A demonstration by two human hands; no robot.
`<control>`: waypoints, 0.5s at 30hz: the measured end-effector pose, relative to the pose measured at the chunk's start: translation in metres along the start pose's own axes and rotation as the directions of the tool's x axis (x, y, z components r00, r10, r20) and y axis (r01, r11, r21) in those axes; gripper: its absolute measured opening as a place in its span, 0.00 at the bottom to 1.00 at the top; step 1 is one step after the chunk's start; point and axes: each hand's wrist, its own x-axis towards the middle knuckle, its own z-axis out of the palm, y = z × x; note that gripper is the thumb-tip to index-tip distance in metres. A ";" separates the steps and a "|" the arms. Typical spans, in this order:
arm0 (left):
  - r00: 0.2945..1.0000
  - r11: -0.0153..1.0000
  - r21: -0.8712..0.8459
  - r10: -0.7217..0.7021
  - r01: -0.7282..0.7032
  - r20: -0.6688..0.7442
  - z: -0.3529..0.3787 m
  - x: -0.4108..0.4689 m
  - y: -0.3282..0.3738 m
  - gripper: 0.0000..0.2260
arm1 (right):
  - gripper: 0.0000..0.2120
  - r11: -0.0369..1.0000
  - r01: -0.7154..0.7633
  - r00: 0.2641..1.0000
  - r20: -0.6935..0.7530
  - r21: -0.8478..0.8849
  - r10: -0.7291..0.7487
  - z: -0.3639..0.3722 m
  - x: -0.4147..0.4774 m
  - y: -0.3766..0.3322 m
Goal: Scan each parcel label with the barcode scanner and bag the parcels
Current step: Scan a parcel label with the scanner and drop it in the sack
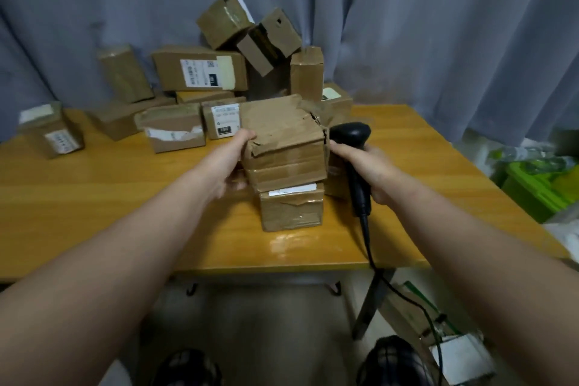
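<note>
You hold a torn box (283, 135) in your left hand (227, 166) and the scanner (352, 141) in your right hand (374, 174).
Your left hand grasps the box at its 9 o'clock side, thumb over the top edge and fingers curled beneath. Your right hand is wrapped round the scanner's handle, and the scanner's head sits just beside the box's 3 o'clock edge. The box is over the middle of the table (94, 197). At its 6 o'clock a parcel (291, 211) with a white strip on top stands on the table; whether the two touch, you cannot tell from here. At 12 o'clock a pile (200, 69) of more parcels leans against the curtain (438, 25), several showing white labels. The cable (367, 238) runs from the handle toward 6 o'clock, over the table's edge. A green crate (532, 191) sits off the table at 3 o'clock.
</note>
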 end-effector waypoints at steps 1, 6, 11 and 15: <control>1.000 1.000 0.008 -0.007 0.007 -0.012 -0.006 -0.006 0.001 0.11 | 0.24 0.999 0.028 1.000 -0.002 -0.023 -0.028 0.011 -0.003 0.001; 0.999 0.980 -0.198 0.004 -0.014 -0.048 -0.014 -0.030 0.007 0.07 | 0.33 0.969 0.153 0.958 -0.213 -0.193 -0.194 0.026 -0.008 0.001; 0.949 0.921 -0.241 0.272 -0.305 -0.161 -0.046 -0.055 0.005 0.14 | 0.26 0.859 0.298 0.865 -0.264 -0.416 -0.427 0.033 -0.044 -0.017; 0.795 0.827 -0.082 0.502 -0.557 -0.340 -0.076 -0.080 -0.008 0.25 | 0.11 0.851 0.437 0.868 -0.111 -0.293 -0.484 0.066 -0.083 -0.021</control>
